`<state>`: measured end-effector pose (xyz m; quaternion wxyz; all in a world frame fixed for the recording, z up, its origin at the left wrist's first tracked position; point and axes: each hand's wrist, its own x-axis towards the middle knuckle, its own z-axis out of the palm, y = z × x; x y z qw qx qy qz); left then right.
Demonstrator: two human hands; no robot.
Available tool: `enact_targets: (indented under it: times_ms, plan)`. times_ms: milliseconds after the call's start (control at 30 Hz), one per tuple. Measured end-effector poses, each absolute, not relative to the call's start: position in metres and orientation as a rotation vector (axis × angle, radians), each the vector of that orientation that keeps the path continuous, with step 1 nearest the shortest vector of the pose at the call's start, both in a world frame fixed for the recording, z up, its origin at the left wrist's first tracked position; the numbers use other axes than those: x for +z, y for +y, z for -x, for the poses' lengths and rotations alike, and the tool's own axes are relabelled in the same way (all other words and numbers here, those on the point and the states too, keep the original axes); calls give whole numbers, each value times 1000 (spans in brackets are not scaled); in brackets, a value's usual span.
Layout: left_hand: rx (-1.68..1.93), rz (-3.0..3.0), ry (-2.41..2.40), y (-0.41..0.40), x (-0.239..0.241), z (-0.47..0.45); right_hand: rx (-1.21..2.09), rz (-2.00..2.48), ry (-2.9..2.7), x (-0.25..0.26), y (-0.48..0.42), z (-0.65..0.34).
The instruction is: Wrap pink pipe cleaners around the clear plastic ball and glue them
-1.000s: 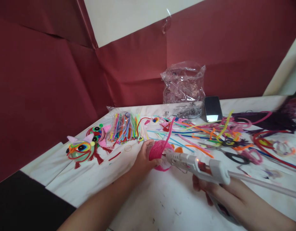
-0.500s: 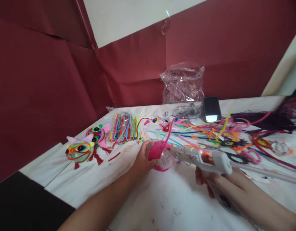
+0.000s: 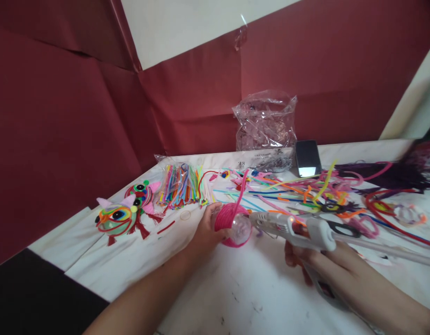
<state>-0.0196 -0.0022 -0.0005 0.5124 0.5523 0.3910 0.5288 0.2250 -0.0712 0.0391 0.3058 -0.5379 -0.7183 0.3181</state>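
Note:
My left hand (image 3: 210, 228) is wrapped round a clear plastic ball (image 3: 242, 231) that is partly covered with rows of pink pipe cleaner (image 3: 226, 217). One free end of the pipe cleaner sticks up from the ball. In my right hand (image 3: 307, 260) is a white hot glue gun (image 3: 288, 228), gripped by its handle, with a small orange light lit on its side. The gun's nozzle points left and is close to the ball's right edge; I cannot tell whether it touches. A glue stick (image 3: 386, 251) extends from the back of the gun.
Two decorated animal heads (image 3: 117, 218) with tassels stand at the left. Behind my hands lie a bundle of coloured pipe cleaners (image 3: 182, 186), a clear plastic bag (image 3: 265, 125) and a black phone-like device (image 3: 307, 158). Loose pipe cleaners and scissors (image 3: 344, 229) clutter the right side.
The ball has turned slightly in my left hand, and the pipe cleaner's free end has shifted a little to the left. The glue gun has barely moved.

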Motion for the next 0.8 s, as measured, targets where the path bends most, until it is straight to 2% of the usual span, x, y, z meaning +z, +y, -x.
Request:
enact_targets:
  times_ms: [467, 800]
  plan:
    - [1248, -1343, 935, -4, 2, 19, 1033, 1362, -1701, 54, -75, -218]
    - [1245, -1356, 901, -3, -1, 20, 957, 1365, -1646, 42, -76, -214]
